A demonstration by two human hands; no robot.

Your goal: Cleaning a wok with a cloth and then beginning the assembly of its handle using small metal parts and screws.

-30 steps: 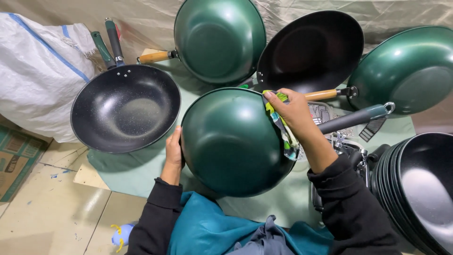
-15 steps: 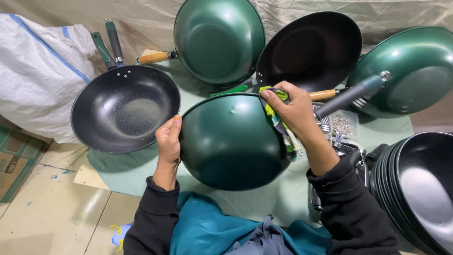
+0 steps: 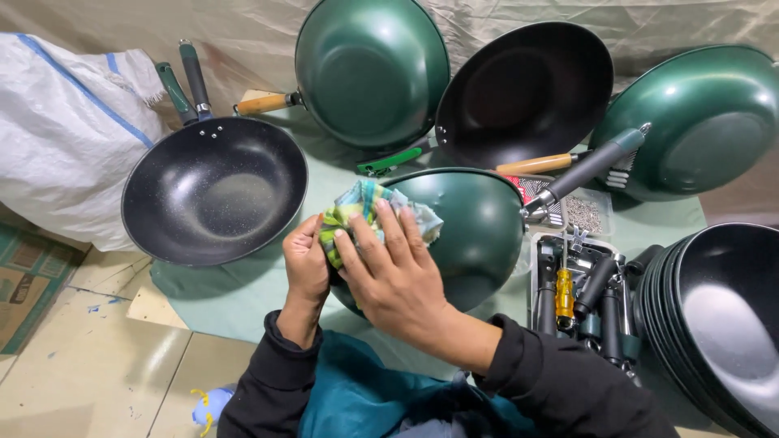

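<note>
Green pans, black pans – many colours on one cloth

The pan (image 3: 475,231) is dark green outside; the cloth (image 3: 365,212) has green, yellow and blue checks. The open pan (image 3: 215,193) is black with pale speckles – the sack (image 3: 65,138) is white with blue stripes.

Bright even light, sharp, wide-angle edge bending.

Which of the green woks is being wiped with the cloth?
The green wok with the grey handle, bottom up in front of the person. Both hands press a cloth on it; the other green woks lean untouched against the backdrop.
</note>
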